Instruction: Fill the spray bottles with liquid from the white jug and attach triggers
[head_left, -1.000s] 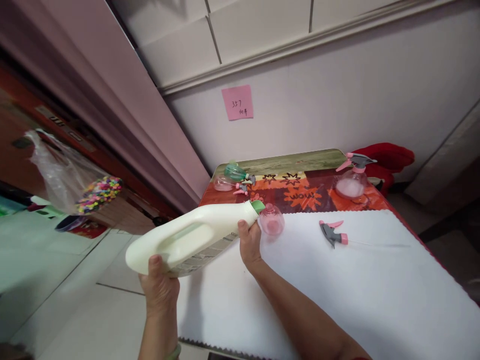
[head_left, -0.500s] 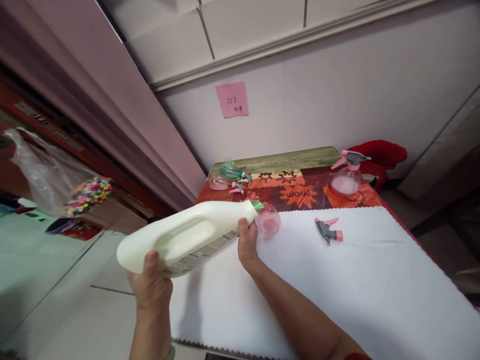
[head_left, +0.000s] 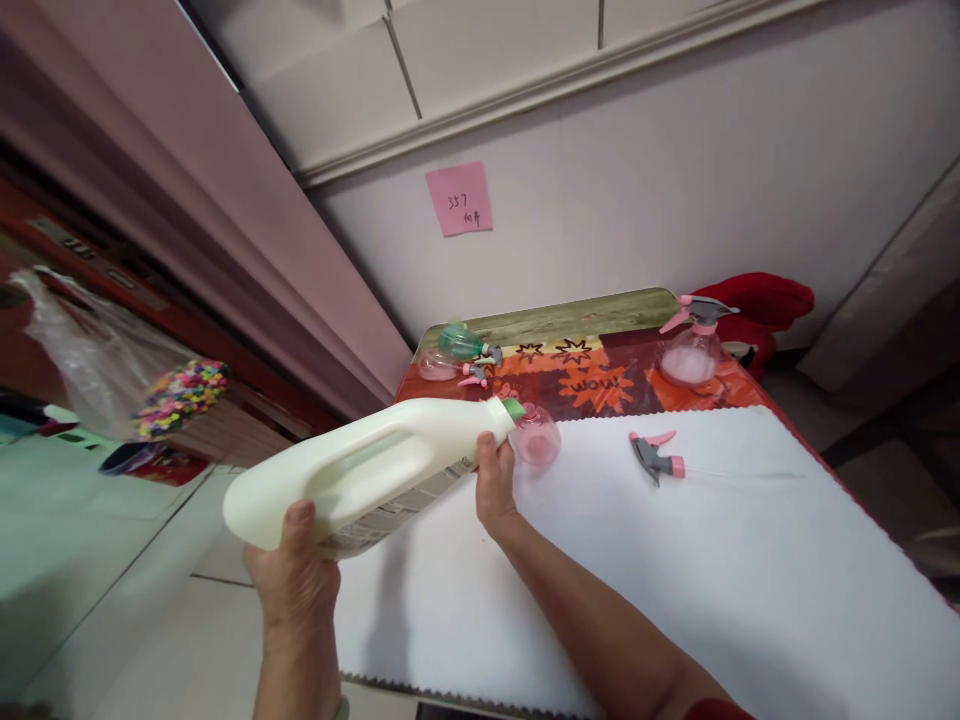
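Head view. Holds a white jug (head_left: 360,475) nearly level across the centre left of the frame, mostly out past the left edge of the tabletop (head_left: 600,385) and over the floor. Grips its base from below with the left hand (head_left: 292,580), fingers closed round it. Pinches a clear pink flask (head_left: 538,438) near the neck with the right hand (head_left: 495,485), closed, at mid-frame, seemingly with the flask's mouth against the jug's green spout (head_left: 514,408). Keeps the flask at the far left corner of a white cloth (head_left: 675,580).

Risks a spill here: wide spout against a narrow mouth, so likely to run over the fingers and into the cloth with any misalignment. Could also flood so small a flask in one gulp by tipping too far; hard to tell its fill level. Might lose the jug to the floor, given one hand at its far end. Could shove the light flask sideways with too much push.

Elsewhere: a sprayer head (head_left: 654,458) loose on the cloth, right of centre; a spray bottle (head_left: 694,350) upright, upper right; two bottles (head_left: 457,352) on their sides, above the flask.
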